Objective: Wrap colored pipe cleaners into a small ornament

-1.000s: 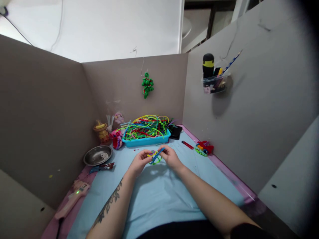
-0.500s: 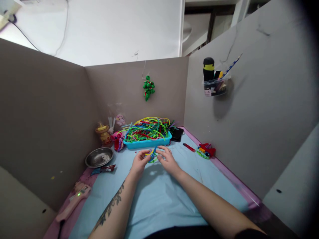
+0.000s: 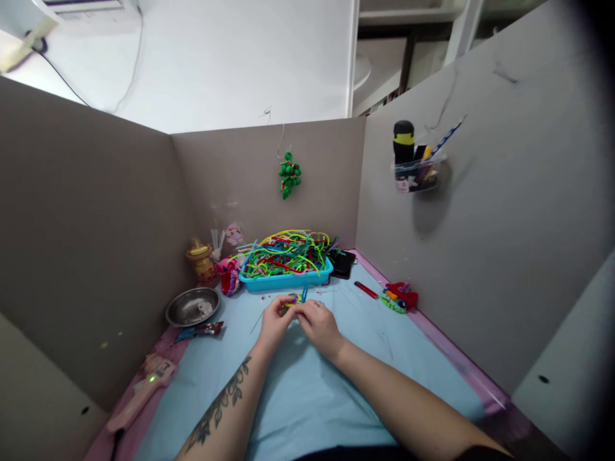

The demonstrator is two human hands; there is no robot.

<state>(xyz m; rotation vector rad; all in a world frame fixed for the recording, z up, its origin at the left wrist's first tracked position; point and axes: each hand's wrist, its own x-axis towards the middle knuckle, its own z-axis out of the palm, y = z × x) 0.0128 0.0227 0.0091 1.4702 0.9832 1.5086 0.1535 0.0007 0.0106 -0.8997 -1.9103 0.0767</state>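
Both my hands meet over the blue cloth, just in front of the tray. My left hand [image 3: 275, 321] is closed on a small pipe-cleaner piece [image 3: 291, 301], of which yellow and purple parts show above the fingers. A blue pipe cleaner [image 3: 304, 293] sticks up from it, bent so two strands stand side by side. The fingertips of my right hand [image 3: 321, 326] pinch together at its lower end, touching the left fingers. Most of the piece is hidden behind the fingers. A thin dark stick or wire [image 3: 257, 322] lies left of my left hand.
A blue tray [image 3: 288, 282] heaped with pipe cleaners stands behind my hands. At left are a metal bowl [image 3: 185, 307], a wrapper [image 3: 199, 330] and a pink glue gun [image 3: 144, 394] with a green light. A red cutter [image 3: 366, 290] and pipe-cleaner crafts [image 3: 401, 296] lie at right.
My right fingers have closed in from being spread apart and now pinch beside the left ones. The blue pipe cleaner now stands more upright. The view has tilted slightly upward.
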